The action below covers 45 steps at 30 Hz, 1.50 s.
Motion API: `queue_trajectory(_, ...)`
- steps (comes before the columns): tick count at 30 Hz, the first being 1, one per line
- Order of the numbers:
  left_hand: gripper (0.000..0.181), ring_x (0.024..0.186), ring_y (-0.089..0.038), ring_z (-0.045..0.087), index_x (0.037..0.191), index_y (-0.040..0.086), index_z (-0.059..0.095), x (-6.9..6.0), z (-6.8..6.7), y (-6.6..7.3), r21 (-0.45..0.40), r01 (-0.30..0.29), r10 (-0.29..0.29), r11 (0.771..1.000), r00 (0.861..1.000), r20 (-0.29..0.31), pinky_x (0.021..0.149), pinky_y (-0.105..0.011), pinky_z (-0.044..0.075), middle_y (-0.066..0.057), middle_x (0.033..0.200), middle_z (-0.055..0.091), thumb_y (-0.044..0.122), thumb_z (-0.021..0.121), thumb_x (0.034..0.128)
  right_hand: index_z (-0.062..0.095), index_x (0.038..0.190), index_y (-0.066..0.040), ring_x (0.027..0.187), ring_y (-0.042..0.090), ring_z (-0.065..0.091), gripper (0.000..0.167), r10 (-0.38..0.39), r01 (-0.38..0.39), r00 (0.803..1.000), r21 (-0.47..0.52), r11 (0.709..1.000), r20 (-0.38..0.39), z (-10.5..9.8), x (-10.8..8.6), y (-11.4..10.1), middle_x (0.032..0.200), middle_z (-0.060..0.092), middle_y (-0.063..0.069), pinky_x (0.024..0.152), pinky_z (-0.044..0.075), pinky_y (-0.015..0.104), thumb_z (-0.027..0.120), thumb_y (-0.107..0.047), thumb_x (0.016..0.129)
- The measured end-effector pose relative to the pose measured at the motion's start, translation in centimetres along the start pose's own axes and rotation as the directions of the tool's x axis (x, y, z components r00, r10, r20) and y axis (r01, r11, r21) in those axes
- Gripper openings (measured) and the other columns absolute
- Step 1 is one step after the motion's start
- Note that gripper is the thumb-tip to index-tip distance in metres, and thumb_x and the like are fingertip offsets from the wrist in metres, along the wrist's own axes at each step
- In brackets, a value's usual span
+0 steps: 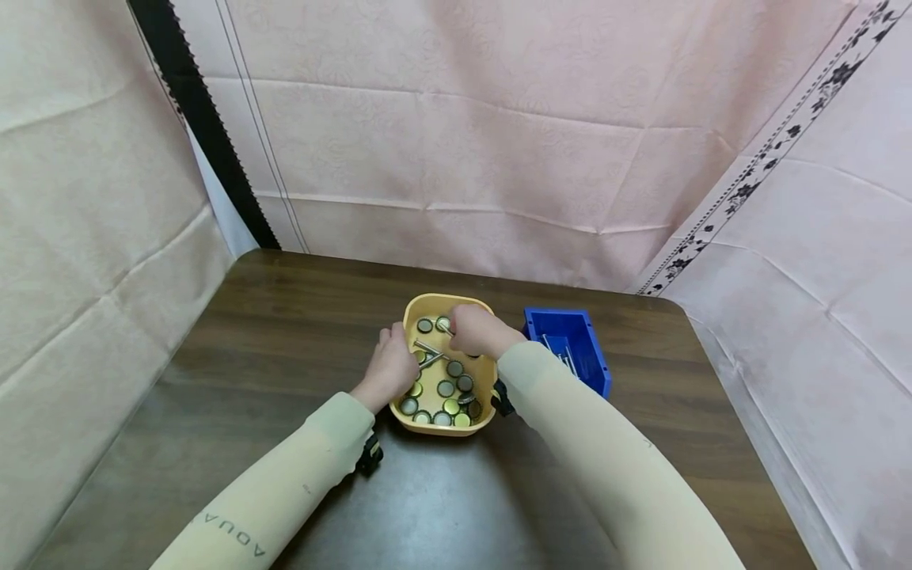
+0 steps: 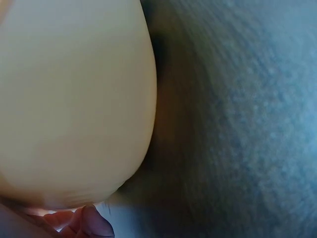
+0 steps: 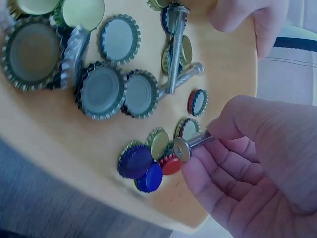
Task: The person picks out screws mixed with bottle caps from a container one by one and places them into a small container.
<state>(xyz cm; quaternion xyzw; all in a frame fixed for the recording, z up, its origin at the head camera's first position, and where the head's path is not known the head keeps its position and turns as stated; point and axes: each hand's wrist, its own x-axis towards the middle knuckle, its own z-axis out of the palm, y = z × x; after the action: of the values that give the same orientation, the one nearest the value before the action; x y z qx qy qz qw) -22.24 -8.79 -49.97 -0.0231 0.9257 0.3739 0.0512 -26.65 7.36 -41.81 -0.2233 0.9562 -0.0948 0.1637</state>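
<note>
A yellow plastic tray stands on the table with bottle caps and a couple of loose bolts inside. My left hand grips the tray's left rim; its fingers reach inside in the right wrist view. My right hand is in the far right part of the tray. Between thumb and fingers it pinches another bolt, head outward, just above several red, blue and gold caps. In the left wrist view the tray's pale outer wall hides most of the left hand.
To the right of the tray stands a blue bin with several bolts in it, partly behind my right sleeve. The brown wooden table ends at a pale cloth behind.
</note>
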Motion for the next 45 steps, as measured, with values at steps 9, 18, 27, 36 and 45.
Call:
queue_trajectory(9,0.059,0.103,-0.034,0.049,0.143,-0.001,0.029,0.1,0.1,-0.2,-0.009,-0.008,0.008,1.000,1.000,0.004,0.087,-0.048,0.044,-0.021,0.119,0.040,0.008,0.052,0.0888,0.055,0.082,-0.007,0.066,0.016,0.049,0.013,0.019,-0.017,0.998,0.044,0.999,-0.053,-0.2,-0.9,0.6,0.071,0.051,0.001,0.061,0.041,0.027,0.066,-0.011,0.087)
queue_trajectory(18,0.060,0.100,-0.032,0.049,0.143,0.002,0.029,0.0,0.0,-0.1,-0.014,0.002,-0.002,1.000,1.000,0.006,0.086,-0.046,0.045,-0.019,0.118,0.040,0.006,0.052,0.0873,0.058,0.101,-0.010,0.076,0.018,0.057,0.016,0.076,-0.062,0.993,0.149,0.987,-0.088,-0.4,-1.9,1.8,0.085,0.061,0.002,0.066,0.047,0.030,0.066,-0.016,0.088)
queue_trajectory(27,0.060,0.097,-0.032,0.048,0.144,0.003,0.028,-0.3,-0.3,0.2,-0.010,0.004,-0.004,1.000,1.000,0.029,0.083,-0.045,0.045,-0.020,0.118,0.040,0.004,0.048,0.0878,0.056,0.106,-0.011,0.076,0.020,0.056,0.019,0.071,-0.039,0.988,0.226,0.973,-0.136,-0.4,-3.3,2.9,0.092,0.060,0.004,0.067,0.048,0.032,0.062,-0.014,0.089)
queue_trajectory(36,0.061,0.097,-0.032,0.048,0.145,0.003,0.027,-0.4,-0.3,0.5,-0.027,0.009,-0.008,1.000,0.999,0.037,0.084,-0.045,0.045,-0.019,0.118,0.039,0.004,0.048,0.0879,0.058,0.111,-0.010,0.082,0.019,0.058,0.023,0.123,-0.047,0.971,0.341,0.939,-0.203,-0.4,-5.3,4.5,0.093,0.062,0.001,0.071,0.051,0.033,0.063,-0.015,0.089)
queue_trajectory(45,0.061,0.097,-0.032,0.048,0.145,0.002,0.027,-0.4,-0.4,0.3,-0.018,0.007,-0.006,1.000,0.999,0.037,0.084,-0.045,0.045,-0.020,0.119,0.039,0.004,0.048,0.0879,0.058,0.108,-0.013,0.079,0.021,0.057,0.020,0.165,-0.074,0.963,0.377,0.923,-0.215,0.0,-6.1,5.4,0.091,0.060,0.002,0.065,0.050,0.032,0.064,-0.017,0.089)
